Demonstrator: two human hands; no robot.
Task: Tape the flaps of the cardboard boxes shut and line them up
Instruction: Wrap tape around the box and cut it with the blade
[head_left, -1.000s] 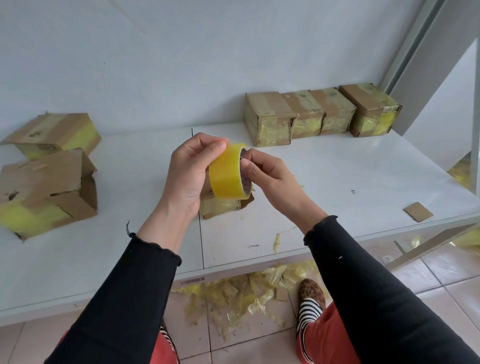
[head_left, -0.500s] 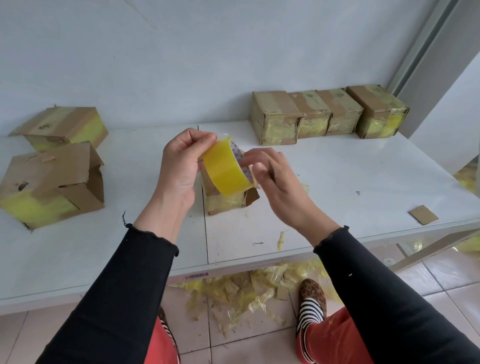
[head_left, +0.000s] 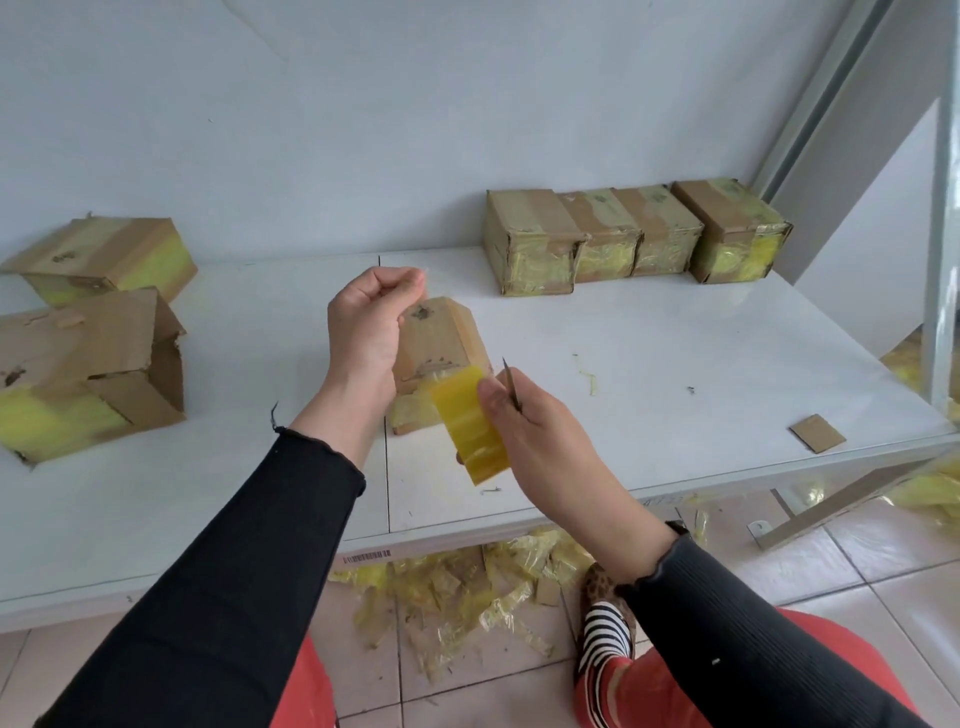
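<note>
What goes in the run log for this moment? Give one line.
left hand: pinching pulled tape end | right hand: gripping yellow tape roll | small brown cardboard box: on white table, untaped

A smooth white desk (head_left: 675, 364) with a faint sheen carries boxes of matt brown cardboard. The row of four boxes (head_left: 634, 234) at the back has fronts wrapped in crinkled, glossy yellow tape. The near box (head_left: 441, 338) is rough cardboard with scuffed marks. The tape roll (head_left: 470, 423) is translucent yellow plastic, shiny and smooth. A flat cardboard scrap (head_left: 816, 431) looks dull and papery. The sleeves (head_left: 234, 571) are black ribbed knit cloth. The floor (head_left: 857, 571) is glossy pale tile, littered with crumpled shiny tape scraps (head_left: 467, 587).
</note>
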